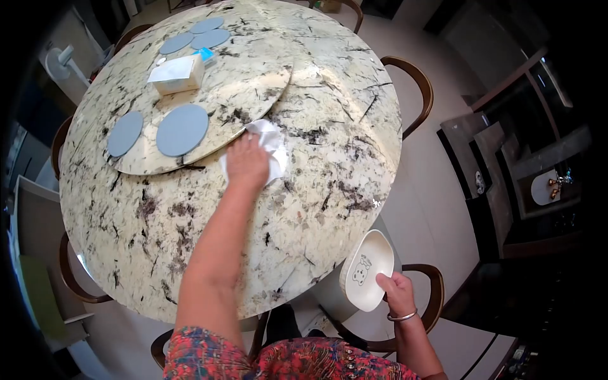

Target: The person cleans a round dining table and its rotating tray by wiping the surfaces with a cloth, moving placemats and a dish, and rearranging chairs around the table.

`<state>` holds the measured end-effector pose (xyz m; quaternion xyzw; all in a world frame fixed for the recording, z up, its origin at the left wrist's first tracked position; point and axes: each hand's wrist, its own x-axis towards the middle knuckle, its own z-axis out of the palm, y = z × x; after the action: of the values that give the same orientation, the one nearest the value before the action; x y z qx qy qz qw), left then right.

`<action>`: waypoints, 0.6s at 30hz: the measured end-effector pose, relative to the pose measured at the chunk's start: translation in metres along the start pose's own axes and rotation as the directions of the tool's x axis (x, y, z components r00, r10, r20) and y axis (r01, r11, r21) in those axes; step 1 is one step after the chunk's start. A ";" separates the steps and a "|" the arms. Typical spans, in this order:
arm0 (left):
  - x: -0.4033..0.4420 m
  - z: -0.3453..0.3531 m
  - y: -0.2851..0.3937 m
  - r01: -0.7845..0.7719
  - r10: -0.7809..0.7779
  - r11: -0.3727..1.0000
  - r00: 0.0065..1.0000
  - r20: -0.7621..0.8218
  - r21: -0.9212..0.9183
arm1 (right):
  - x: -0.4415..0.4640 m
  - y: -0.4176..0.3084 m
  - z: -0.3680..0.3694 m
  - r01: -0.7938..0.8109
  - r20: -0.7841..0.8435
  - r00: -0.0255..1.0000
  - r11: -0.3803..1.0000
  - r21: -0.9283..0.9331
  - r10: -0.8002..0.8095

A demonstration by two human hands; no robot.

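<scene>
My left hand (pixel 247 161) is stretched out over the stone tabletop, pressing a crumpled white tissue (pixel 275 144) down beside the edge of the raised round turntable (pixel 244 95). The fingers lie across the tissue, and their undersides are hidden. Off the table's near right edge, my right hand (pixel 399 293) grips a white oval dish (pixel 369 269) by its rim, with the thumb on the inner face. The dish is tilted and shows a bear drawing inside. A metal bangle circles my right wrist.
On the turntable are a tissue box (pixel 177 76), a small blue packet (pixel 204 54) and several grey-blue round mats (pixel 182 130). The marble-patterned table (pixel 329 209) has wooden chairs (pixel 411 95) around it. Dark shelving (pixel 500 164) stands to the right.
</scene>
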<state>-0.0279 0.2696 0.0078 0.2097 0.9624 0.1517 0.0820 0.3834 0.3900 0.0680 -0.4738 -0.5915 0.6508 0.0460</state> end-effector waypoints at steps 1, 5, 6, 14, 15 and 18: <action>-0.009 -0.002 -0.009 -0.002 0.002 1.000 1.000 -0.001 0.007 | -0.002 0.003 -0.001 -0.011 0.010 1.000 1.000 0.007 0.011; -0.033 0.013 0.003 -0.104 0.114 0.980 0.992 -0.052 0.168 | -0.016 0.017 -0.011 0.016 0.018 1.000 0.999 -0.049 -0.015; -0.033 0.022 0.014 -0.194 0.204 0.957 0.979 -0.024 0.218 | -0.018 0.020 -0.015 0.014 0.010 1.000 0.999 -0.047 -0.014; 0.074 0.045 0.091 -0.271 0.291 0.954 0.942 -0.167 0.130 | -0.037 0.025 -0.035 -0.047 -0.155 0.987 0.997 -0.068 0.035; 0.072 0.046 0.092 -0.280 0.300 0.951 0.936 -0.182 0.127 | -0.040 0.027 -0.041 -0.060 -0.165 0.985 0.996 -0.070 0.048; 0.038 0.037 0.082 -0.363 0.368 0.924 0.929 -0.023 0.118 | -0.040 0.030 -0.046 -0.037 -0.147 0.988 0.999 -0.009 0.035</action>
<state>-0.0228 0.3666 -0.0037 0.3863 0.9150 0.1149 0.0190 0.4513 0.3897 0.0729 -0.5314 -0.5816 0.6113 0.0751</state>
